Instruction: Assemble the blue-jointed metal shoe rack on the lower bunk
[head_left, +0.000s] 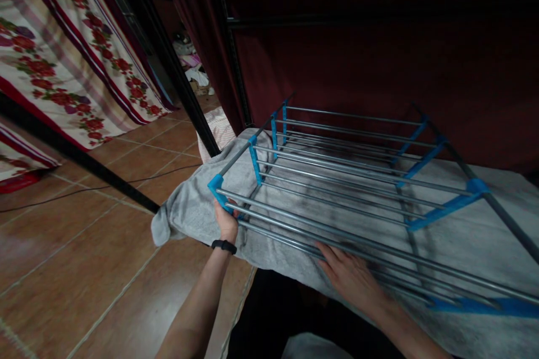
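A folding drying rack [345, 179] of grey metal rods and blue plastic joints lies flat on a bed covered by a grey blanket [189, 207]. My left hand [226, 223], with a black band on its wrist, grips the rack's near left blue corner. My right hand [349, 275] lies flat on the near rods, its fingers stretched out along them.
A brown tiled floor [84, 269] spreads to the left, crossed by a black cable [84, 188]. Black bed-frame posts [168, 61] rise beside flowered curtains [63, 56]. A dark red curtain [379, 67] hangs behind the rack. Clutter lies on the floor farther back.
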Demonstrator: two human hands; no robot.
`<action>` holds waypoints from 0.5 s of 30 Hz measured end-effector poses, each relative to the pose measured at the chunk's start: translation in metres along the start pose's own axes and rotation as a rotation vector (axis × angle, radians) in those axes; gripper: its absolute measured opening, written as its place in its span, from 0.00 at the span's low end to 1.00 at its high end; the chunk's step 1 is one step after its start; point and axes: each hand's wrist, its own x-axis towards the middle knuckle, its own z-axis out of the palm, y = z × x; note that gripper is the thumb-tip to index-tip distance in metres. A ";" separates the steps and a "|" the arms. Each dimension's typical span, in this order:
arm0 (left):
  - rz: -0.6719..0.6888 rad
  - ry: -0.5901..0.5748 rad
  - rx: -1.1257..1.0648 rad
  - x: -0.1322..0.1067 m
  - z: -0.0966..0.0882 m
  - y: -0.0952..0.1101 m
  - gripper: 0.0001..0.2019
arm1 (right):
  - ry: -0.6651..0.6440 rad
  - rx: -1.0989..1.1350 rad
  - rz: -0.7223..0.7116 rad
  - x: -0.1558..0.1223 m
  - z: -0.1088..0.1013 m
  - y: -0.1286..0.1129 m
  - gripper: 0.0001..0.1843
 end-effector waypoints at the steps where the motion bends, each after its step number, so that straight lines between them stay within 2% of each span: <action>1: -0.003 -0.005 0.007 0.000 0.000 0.000 0.23 | -0.030 0.039 -0.023 0.015 -0.001 -0.011 0.23; 5: -0.019 -0.024 0.029 0.002 -0.003 -0.002 0.25 | -0.139 0.232 -0.121 0.076 0.002 -0.046 0.22; 8: -0.037 -0.033 0.029 0.002 -0.006 -0.002 0.26 | -0.180 0.405 -0.186 0.110 0.010 -0.059 0.21; 11: -0.055 -0.044 0.027 0.001 -0.007 0.000 0.26 | -0.213 0.514 -0.237 0.128 0.020 -0.061 0.18; 15: -0.078 -0.062 0.019 -0.002 -0.007 0.003 0.24 | -0.243 0.541 -0.244 0.132 0.027 -0.058 0.17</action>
